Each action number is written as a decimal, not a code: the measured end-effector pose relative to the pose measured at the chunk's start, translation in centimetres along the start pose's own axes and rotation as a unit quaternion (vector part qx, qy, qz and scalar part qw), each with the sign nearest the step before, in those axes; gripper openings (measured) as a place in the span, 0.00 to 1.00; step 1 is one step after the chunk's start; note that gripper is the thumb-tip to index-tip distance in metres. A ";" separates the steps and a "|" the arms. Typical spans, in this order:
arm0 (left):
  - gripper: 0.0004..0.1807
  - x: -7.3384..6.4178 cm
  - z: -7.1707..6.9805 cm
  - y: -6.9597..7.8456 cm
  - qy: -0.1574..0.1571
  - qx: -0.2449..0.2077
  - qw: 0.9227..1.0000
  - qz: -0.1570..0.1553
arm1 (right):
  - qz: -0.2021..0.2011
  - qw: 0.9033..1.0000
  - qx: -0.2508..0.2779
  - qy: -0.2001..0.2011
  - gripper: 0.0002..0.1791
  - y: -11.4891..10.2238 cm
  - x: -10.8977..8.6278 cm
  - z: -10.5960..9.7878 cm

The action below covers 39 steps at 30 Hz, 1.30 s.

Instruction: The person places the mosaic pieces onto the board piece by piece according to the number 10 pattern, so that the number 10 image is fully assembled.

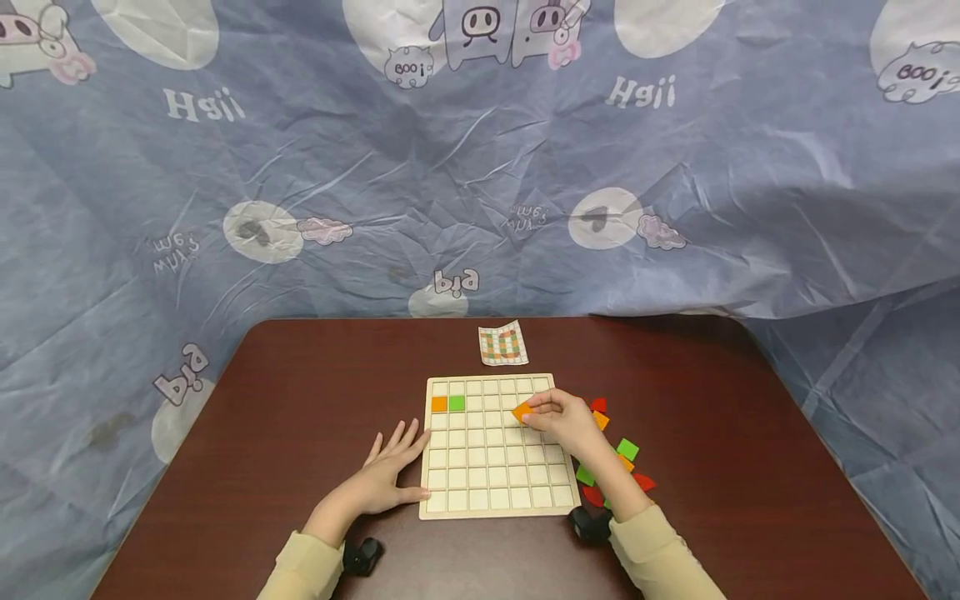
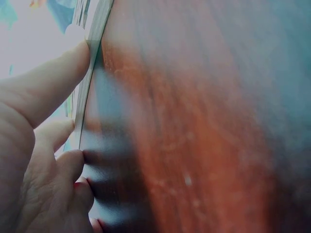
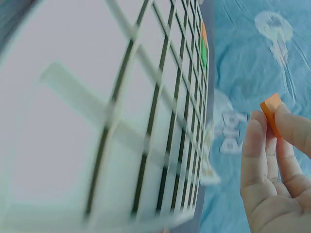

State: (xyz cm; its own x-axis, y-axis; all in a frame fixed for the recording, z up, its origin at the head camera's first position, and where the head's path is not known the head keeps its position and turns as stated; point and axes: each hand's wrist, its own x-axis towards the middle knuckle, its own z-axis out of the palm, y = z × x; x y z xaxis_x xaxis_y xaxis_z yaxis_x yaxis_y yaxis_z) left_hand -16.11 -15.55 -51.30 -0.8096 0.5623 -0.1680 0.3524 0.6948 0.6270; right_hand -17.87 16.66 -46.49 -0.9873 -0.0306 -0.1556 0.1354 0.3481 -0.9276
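Note:
A wooden grid board (image 1: 497, 517) lies on the table, with an orange square tile (image 1: 439, 404) and a green square tile (image 1: 457, 403) side by side in its second row at the left. My right hand (image 1: 564, 422) pinches another orange tile (image 1: 522, 412) between thumb and fingers, over the right part of the board. In the right wrist view that orange tile (image 3: 273, 114) is seen edge-on. At the board's left edge my left hand (image 1: 382, 475) is spread on the table, thumb and index fingertip touching the frame. The left wrist view shows the thumb (image 2: 58, 77) against the board's side.
Loose green tiles (image 1: 628, 450), red pieces (image 1: 643, 482) and orange tiles (image 1: 601, 420) lie right of the board, partly hidden by the right forearm. A small paper with a coloured grid pattern (image 1: 503, 343) lies behind the board. A printed blue cloth (image 1: 480, 183) hangs behind the table.

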 end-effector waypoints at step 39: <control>0.50 0.0 -0.1 0.2 0.000 0.001 1.000 -0.007 | -0.116 0.961 -0.245 -0.055 0.02 -2.3 5.2 9.5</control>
State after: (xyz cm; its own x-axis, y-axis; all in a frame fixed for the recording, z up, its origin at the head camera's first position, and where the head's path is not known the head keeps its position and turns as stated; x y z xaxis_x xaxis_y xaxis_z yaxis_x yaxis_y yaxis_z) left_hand -16.09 -15.45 -51.14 -0.8145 0.5526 -0.1765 0.3419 0.7031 0.6235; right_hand -22.55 6.76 -48.38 -0.9676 -0.2513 -0.0238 -0.1701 0.7187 -0.6741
